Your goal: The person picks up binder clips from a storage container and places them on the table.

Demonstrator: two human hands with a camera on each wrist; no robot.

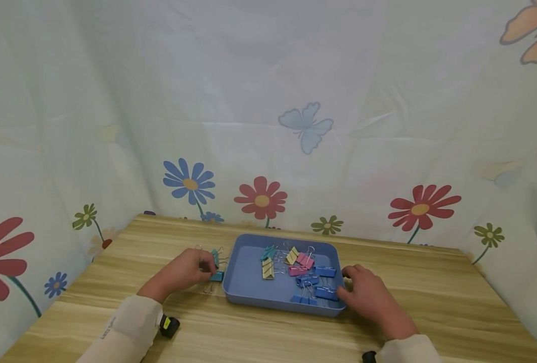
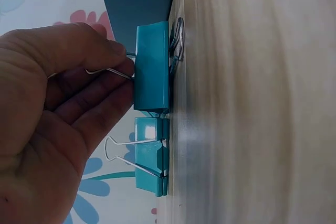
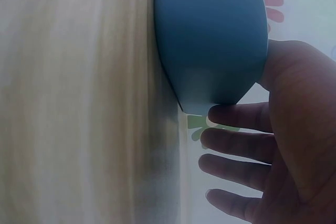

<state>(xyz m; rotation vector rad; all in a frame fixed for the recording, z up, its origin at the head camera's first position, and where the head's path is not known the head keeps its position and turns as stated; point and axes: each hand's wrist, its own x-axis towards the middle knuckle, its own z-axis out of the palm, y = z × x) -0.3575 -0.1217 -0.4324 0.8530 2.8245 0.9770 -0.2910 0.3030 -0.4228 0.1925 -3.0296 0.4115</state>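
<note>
1. Head view: the left hand point(image 1: 182, 272) narrowly pinches one teal clip point(image 1: 216, 277), which sits at its fingertips; a second teal clip point(image 1: 215, 256) lies just beyond it. Right of this grip is one blue tray point(image 1: 243, 282) with four blue clips point(image 1: 326, 293), two pink clips point(image 1: 306, 260), two yellow clips point(image 1: 267, 269) and some teal ones, their number unclear. Across the tray from that grip, the right hand point(image 1: 370, 295) touches the rim.

2. Left wrist view: two teal clips show. Thumb and fingers hold one wire handle of the nearer; its body is just past the fingertips, close to the tabletop point(image 2: 252, 108). The other is near it, on the side away from the tray.

3. Right wrist view: four fingers spread wide, the index tip at one tray corner; the thumb tip is hidden.
</note>
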